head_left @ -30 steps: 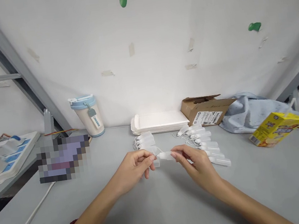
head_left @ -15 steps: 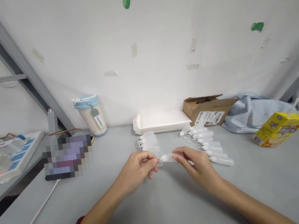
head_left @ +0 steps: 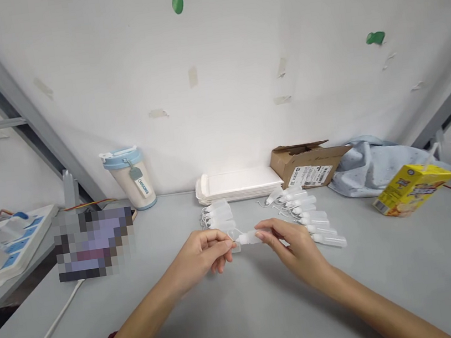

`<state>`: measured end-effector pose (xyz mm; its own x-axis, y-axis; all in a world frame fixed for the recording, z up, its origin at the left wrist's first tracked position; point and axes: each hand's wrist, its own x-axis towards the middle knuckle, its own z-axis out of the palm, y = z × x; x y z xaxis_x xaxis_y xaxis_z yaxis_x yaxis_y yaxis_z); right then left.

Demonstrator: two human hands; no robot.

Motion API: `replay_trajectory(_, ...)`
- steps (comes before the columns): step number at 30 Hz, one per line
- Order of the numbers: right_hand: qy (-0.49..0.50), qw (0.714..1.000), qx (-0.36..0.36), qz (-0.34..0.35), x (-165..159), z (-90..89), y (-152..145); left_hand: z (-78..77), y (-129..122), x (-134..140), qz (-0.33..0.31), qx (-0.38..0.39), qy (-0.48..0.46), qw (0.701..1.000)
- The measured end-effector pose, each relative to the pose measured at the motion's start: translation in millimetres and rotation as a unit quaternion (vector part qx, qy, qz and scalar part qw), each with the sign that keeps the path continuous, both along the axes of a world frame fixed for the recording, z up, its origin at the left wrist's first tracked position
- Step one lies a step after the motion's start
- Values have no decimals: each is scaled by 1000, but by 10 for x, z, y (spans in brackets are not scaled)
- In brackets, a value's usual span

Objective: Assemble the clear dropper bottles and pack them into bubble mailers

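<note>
A small translucent white dropper bottle lies level above the table, between my two hands. My right hand pinches its bottom end with thumb and fingertips. At the nozzle end, my left hand is closed in a pinch, and its fingers cover the tip. A thin white strap curves up beside the nozzle. Just behind my left hand lie several similar bottles in a stack. Another group of bottles, with thin white straps, rests beyond and beside my right hand.
At the back are a stack of flat white boxes, an opened cardboard box and a light blue cloth. A yellow drink carton stands right. On the left are a lidded tumbler, a blurred phone with a white cable, and a power strip.
The whole view has shifted slightly, with things appearing a little further left. Both hands keep the same grip on the dropper bottle.
</note>
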<state>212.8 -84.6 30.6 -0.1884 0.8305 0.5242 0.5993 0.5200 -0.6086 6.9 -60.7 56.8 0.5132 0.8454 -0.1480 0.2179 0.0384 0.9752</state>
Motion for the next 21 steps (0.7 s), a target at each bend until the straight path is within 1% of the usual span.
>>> replay_trajectory(4,5,1000,2,-4,5,13,4,-9,22,-20,-3,2,9,1000)
replay_trajectory(8,8,1000,-8,-6,4,17,0,-12,32,-31,22,21,23,999)
replay_trajectory(11,6,1000,-11,-4,0,15,-9,-7,26,-28,21,25,25,999)
replay_trajectory(14,3,1000,-5,-4,-11,-5,-15,-7,15,-15,13,25,26,999)
replay_trajectory(21,-3,1000,21,-10,-38,-80,-13,-32,8,4,16,13,39,999)
